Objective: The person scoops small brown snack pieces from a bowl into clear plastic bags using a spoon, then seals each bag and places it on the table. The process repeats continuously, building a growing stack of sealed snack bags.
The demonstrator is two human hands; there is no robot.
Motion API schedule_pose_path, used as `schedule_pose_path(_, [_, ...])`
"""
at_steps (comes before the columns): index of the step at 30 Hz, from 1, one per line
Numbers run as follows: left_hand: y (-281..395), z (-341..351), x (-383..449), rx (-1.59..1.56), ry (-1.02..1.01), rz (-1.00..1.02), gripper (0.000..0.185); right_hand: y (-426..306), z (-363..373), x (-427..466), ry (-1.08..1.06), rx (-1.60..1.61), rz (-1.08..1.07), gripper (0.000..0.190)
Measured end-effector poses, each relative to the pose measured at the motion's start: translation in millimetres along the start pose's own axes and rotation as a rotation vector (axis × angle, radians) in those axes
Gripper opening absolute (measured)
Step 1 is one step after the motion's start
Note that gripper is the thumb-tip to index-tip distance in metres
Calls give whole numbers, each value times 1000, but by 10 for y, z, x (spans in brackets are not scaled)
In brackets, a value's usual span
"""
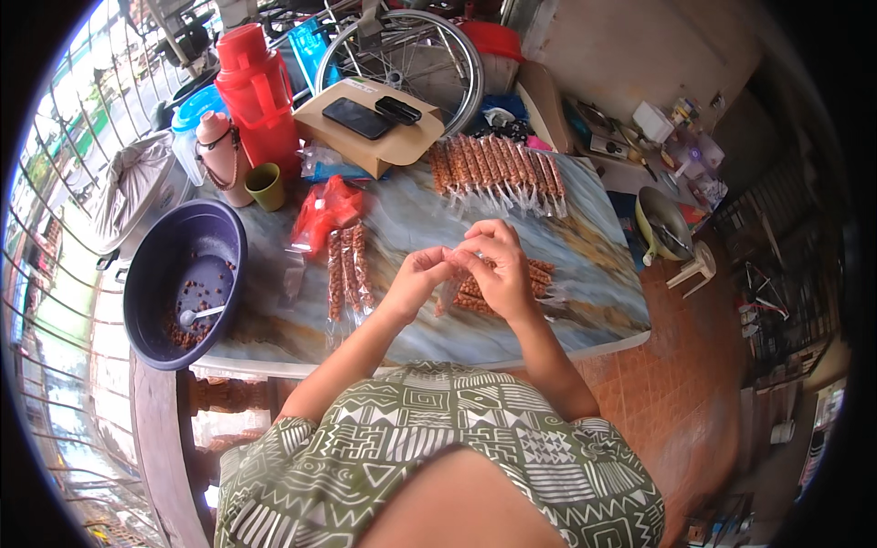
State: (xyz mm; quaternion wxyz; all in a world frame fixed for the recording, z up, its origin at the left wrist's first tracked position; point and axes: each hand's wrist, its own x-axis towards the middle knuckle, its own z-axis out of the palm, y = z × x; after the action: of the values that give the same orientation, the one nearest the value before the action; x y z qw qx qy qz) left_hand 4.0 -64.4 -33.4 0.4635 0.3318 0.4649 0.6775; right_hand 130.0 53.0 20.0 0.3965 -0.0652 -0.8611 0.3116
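Note:
My left hand and my right hand meet above the marble-patterned table, their fingertips pinching the top of a clear plastic bag that hangs between them. How full that bag is, I cannot tell. Under and beside my right hand lie filled narrow bags of brown nuts. Left of my left hand, a few long filled bags lie side by side, near a red plastic bag. A long row of filled bags stretches across the far side of the table.
A purple basin with loose nuts and a white spoon stands at the left. Behind are a green cup, a pink bottle, a red thermos jug and a cardboard box bearing a phone. A bicycle wheel rises beyond.

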Motion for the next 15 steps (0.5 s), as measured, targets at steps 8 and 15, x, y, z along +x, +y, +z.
schedule_pose_path(8, [135, 385, -86, -100, -112, 62, 3, -10, -168, -189, 199, 778, 292, 4])
schedule_pose_path(15, [227, 636, 138, 290, -183, 374, 3, 21, -562, -155, 374, 733, 204, 5])
